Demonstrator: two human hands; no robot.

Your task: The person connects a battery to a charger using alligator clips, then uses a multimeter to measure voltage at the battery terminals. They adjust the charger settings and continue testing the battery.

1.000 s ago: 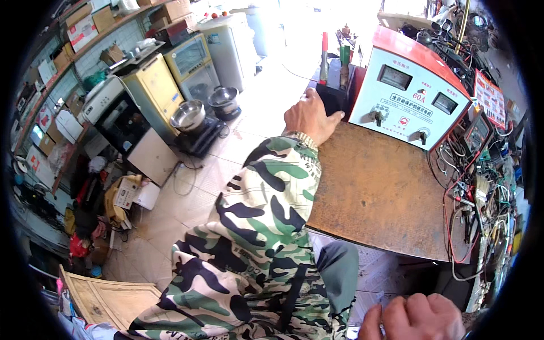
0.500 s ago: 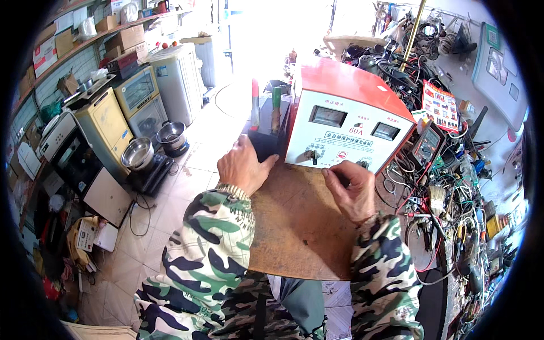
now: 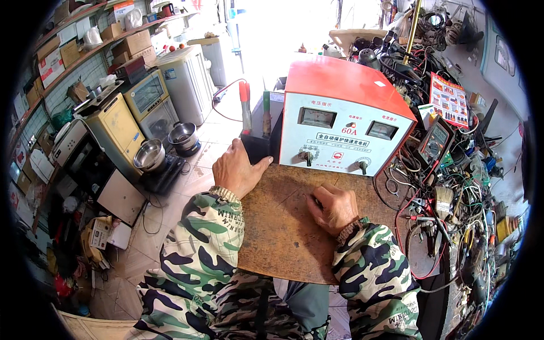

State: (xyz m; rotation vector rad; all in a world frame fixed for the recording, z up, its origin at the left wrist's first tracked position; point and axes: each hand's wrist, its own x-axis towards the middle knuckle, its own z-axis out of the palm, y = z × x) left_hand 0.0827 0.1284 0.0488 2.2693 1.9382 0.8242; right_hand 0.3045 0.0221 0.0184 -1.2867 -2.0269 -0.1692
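Observation:
A battery charger with a red top and white front stands on the worn wooden table. Two dial meters and two black knobs show on its face. Left of it is a black box-shaped object; my left hand grips its near left side, thumb along the front and fingertips hidden. Beside that black object rise a red-handled clamp and a green-handled clamp. My right hand rests curled on the wood in front of the charger, apparently with nothing in it.
Tangled cables, tools and a multimeter crowd the right side, along with a paintbrush. On the left stand two metal pots, cabinets and loaded shelves. A red cable runs behind the red clamp.
My right hand has dropped from near the right knob down and left onto the table, its fingers curling in. My left hand stays at the black object. The view has shifted slightly.

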